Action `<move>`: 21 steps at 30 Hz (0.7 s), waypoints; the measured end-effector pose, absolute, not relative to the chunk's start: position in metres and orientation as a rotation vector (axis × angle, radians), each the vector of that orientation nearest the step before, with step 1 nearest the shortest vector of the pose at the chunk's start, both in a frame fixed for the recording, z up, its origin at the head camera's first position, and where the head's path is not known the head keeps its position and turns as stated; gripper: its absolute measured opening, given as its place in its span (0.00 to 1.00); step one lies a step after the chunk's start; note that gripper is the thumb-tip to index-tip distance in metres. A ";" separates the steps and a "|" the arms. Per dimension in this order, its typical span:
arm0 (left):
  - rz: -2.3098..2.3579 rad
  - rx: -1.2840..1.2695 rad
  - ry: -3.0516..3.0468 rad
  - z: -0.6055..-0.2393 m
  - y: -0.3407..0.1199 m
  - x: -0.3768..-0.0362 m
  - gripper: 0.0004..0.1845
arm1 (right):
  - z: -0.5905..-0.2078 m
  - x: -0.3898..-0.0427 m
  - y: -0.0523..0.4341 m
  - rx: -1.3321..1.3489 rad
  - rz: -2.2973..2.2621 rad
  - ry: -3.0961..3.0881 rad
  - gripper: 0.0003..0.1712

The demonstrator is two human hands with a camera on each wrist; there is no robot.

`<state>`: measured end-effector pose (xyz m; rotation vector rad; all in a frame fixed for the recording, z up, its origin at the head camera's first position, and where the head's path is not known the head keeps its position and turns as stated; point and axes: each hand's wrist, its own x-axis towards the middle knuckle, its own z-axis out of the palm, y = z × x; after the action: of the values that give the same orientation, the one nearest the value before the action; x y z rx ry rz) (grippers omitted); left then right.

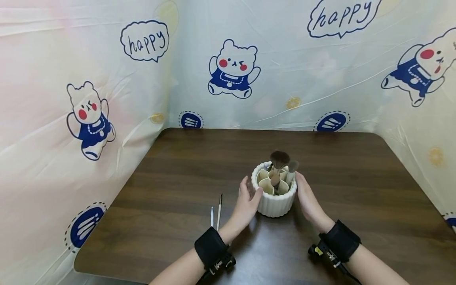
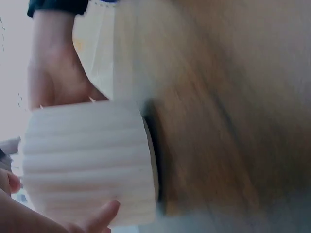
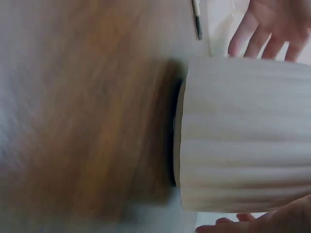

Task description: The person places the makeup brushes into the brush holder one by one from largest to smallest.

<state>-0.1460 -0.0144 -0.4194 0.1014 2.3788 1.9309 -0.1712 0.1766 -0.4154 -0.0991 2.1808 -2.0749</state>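
A white ribbed brush holder [image 1: 276, 205] with cream dividers stands between the hands. In it are a large dark-bristled makeup brush [image 1: 279, 159], a paler makeup brush [image 1: 293, 166] and a small round-headed brush [image 1: 275, 180]. The left hand [image 1: 246, 206] holds the near left side, its thumb at the rim. On the opposite side the right hand [image 1: 310, 200] holds the wall, its fingertips partly hidden behind it. Both wrist views show the ribbed wall of the holder [image 2: 90, 155] close up, with a hand on each side.
Left of the left hand, a thin dark-tipped brush [image 1: 219, 211] and a white pen-like stick [image 1: 212, 216] lie on the brown wooden table [image 1: 160, 190]. A printed curtain [image 1: 285, 71] with cartoon bears encloses the table's back and sides. Each wrist wears a black strap [image 1: 340, 240] with a camera.
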 end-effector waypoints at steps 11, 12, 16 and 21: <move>1.861 0.130 2.452 -0.421 -0.014 -0.135 0.36 | -0.415 -0.182 0.174 -0.009 -2.035 2.126 0.36; 1.861 0.136 2.448 -0.421 -0.014 -0.137 0.36 | -0.415 -0.181 0.174 -0.023 -2.031 2.135 0.36; 1.865 0.148 2.440 -0.425 -0.016 -0.142 0.34 | -0.416 -0.175 0.173 -0.084 -2.047 2.161 0.35; 1.895 0.164 2.437 -0.426 -0.019 -0.150 0.32 | -0.415 -0.168 0.172 -0.129 -2.054 2.169 0.33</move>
<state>-0.1497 -0.0195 -0.4258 0.1639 2.4373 1.8950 -0.1679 0.1725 -0.4154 -0.1290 2.1695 -2.0535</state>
